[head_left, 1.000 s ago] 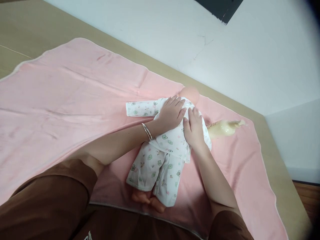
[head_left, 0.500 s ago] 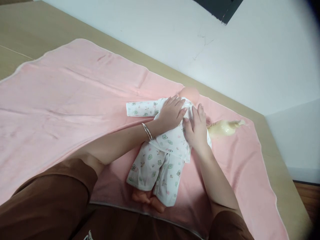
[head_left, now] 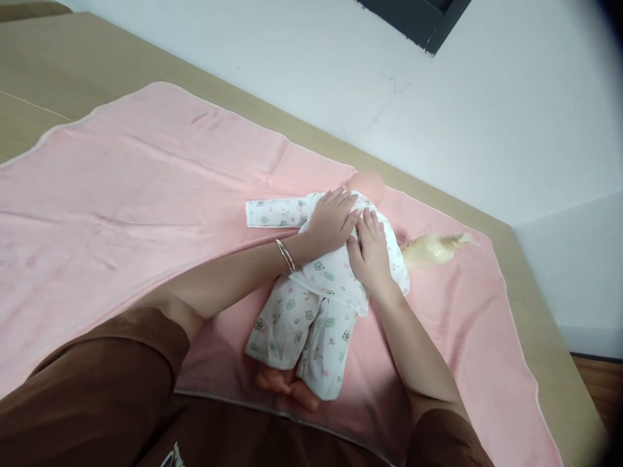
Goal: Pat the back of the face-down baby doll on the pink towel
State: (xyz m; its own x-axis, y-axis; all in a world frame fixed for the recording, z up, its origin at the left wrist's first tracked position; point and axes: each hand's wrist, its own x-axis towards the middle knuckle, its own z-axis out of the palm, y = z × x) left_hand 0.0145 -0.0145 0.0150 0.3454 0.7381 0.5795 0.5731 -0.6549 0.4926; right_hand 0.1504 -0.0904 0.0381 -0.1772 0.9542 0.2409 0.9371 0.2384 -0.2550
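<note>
Under both hands (head_left: 332, 224) (head_left: 372, 258), the shirt (head_left: 333, 275) is partly hidden.

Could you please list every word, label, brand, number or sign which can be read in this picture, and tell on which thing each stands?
No text can be read.
Brown garment: a white mark, cut off by the lower picture edge; too little shows to read.
White printed top and white printed trousers: small figures; any lettering among them is too small to read.
Pale yellow object: brownish marks, too blurred to read.

Left hand (head_left: 333, 222) hides part of printed top (head_left: 331, 277); dark frame (head_left: 416, 24) cut off above.
</note>
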